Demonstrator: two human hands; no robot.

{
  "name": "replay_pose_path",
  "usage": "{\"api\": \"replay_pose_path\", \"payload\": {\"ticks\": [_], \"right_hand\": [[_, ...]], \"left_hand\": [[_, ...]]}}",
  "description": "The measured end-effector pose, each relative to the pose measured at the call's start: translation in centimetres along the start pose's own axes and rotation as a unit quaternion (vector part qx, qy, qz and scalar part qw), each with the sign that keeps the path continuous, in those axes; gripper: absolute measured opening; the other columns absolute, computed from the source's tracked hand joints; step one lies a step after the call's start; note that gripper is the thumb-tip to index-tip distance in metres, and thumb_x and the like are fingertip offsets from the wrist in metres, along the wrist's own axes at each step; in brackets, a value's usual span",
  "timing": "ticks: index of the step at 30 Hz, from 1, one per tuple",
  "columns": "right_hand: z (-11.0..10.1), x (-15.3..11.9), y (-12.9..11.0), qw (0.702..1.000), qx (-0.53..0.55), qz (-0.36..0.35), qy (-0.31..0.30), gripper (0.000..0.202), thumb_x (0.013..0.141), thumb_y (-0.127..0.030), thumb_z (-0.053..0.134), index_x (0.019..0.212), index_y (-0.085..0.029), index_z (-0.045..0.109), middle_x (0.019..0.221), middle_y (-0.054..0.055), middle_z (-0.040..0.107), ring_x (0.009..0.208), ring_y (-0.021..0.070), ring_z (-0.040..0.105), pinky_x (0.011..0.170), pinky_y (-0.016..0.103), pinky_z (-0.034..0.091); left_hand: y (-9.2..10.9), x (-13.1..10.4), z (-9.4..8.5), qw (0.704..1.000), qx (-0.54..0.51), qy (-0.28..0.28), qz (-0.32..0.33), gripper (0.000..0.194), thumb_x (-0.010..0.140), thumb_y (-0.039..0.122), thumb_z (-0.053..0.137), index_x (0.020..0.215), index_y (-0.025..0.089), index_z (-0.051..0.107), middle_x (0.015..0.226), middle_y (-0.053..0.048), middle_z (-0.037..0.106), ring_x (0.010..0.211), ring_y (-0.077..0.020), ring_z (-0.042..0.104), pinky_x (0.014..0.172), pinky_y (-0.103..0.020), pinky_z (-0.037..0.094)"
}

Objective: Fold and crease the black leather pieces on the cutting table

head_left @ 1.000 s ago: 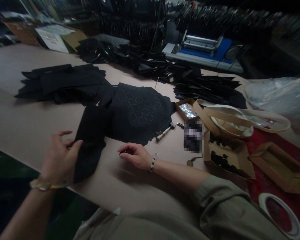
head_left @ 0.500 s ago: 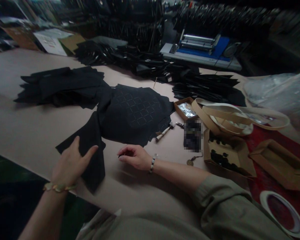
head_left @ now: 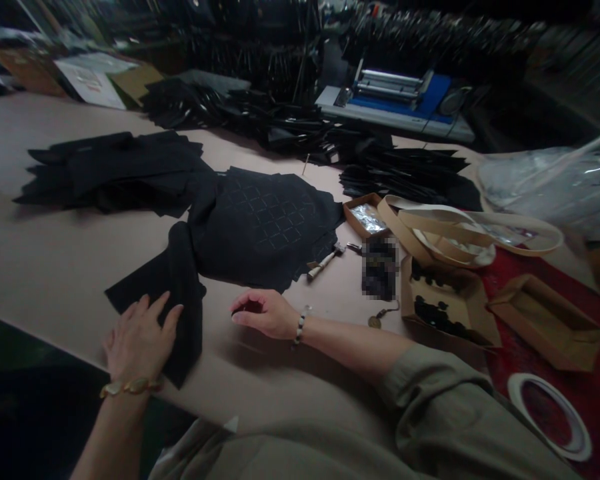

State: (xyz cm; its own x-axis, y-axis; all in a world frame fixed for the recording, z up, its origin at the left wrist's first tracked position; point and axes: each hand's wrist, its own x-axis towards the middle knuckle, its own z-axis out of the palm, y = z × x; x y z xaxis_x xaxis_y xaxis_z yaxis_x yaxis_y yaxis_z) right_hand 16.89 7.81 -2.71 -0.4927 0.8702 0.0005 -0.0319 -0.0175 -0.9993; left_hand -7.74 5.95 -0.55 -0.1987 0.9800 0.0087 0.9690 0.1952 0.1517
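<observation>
My left hand point(head_left: 143, 337) lies flat with spread fingers on a dark fabric piece point(head_left: 183, 293) near the table's front edge. That piece is folded or curled along its upper right side. To the right, my right hand point(head_left: 265, 315) is held just over the table, thumb and forefinger pinched on a small black item point(head_left: 236, 311), mostly hidden by the fingers. Behind both hands lies a stack of dark fabric point(head_left: 270, 223), its top piece marked with a diamond grid. Another dark fabric pile point(head_left: 115, 170) is at the left.
A small hammer point(head_left: 325, 262) lies beside the stack. An open box of black parts point(head_left: 450, 300), an empty-looking box point(head_left: 550, 323), a tape roll point(head_left: 549, 417) and pale strapping point(head_left: 520, 233) fill the right. Black pieces point(head_left: 280, 120) line the back.
My left hand has come down flatter on the fabric piece, whose upper part now looks more curled. My right hand keeps its pinch. The whole view has shifted slightly.
</observation>
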Motion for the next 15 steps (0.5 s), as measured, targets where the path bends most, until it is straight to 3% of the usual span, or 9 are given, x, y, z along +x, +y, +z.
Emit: {"api": "replay_pose_path", "payload": {"ticks": [3, 7, 10, 15], "right_hand": [[0.0, 0.0, 0.1, 1.000, 0.002, -0.008, 0.005, 0.024, 0.080, -0.034, 0.072, 0.095, -0.015, 0.071, 0.076, 0.000, 0.060, 0.065, 0.0093, 0.048, 0.062, 0.022, 0.040], [0.1, 0.0, 0.1, 1.000, -0.001, -0.013, 0.004, 0.024, 0.080, -0.033, 0.072, 0.094, -0.015, 0.071, 0.079, 0.000, 0.061, 0.066, 0.0091, 0.049, 0.062, 0.022, 0.040], [0.1, -0.1, 0.0, 1.000, -0.006, -0.013, 0.002, 0.023, 0.080, -0.033, 0.072, 0.095, -0.015, 0.072, 0.081, 0.001, 0.062, 0.067, 0.0093, 0.050, 0.063, 0.022, 0.040], [0.0, -0.1, -0.1, 1.000, -0.011, -0.006, 0.003, 0.024, 0.080, -0.034, 0.072, 0.095, -0.016, 0.072, 0.081, 0.001, 0.063, 0.067, 0.0095, 0.050, 0.063, 0.022, 0.041]], "left_hand": [[-0.1, 0.2, -0.5, 0.999, 0.014, 0.025, -0.040, 0.071, 0.092, 0.060, 0.034, 0.138, 0.008, 0.046, 0.142, -0.029, 0.046, 0.135, -0.0455, 0.039, 0.099, -0.069, 0.038], [-0.6, 0.2, -1.4, 0.998, 0.046, -0.006, -0.042, 0.072, 0.093, 0.063, 0.028, 0.131, 0.007, 0.053, 0.145, -0.027, 0.043, 0.137, -0.0456, 0.035, 0.103, -0.067, 0.036], [-0.8, 0.3, -0.8, 0.999, 0.030, 0.000, -0.023, 0.065, 0.096, 0.057, 0.029, 0.134, 0.012, 0.054, 0.148, -0.022, 0.042, 0.138, -0.0427, 0.036, 0.106, -0.065, 0.034], [-1.6, 1.4, 0.6, 0.999, -0.016, 0.043, -0.016, 0.045, 0.095, 0.047, 0.040, 0.124, 0.022, 0.063, 0.140, -0.015, 0.055, 0.125, -0.0392, 0.052, 0.099, -0.064, 0.043]]}}
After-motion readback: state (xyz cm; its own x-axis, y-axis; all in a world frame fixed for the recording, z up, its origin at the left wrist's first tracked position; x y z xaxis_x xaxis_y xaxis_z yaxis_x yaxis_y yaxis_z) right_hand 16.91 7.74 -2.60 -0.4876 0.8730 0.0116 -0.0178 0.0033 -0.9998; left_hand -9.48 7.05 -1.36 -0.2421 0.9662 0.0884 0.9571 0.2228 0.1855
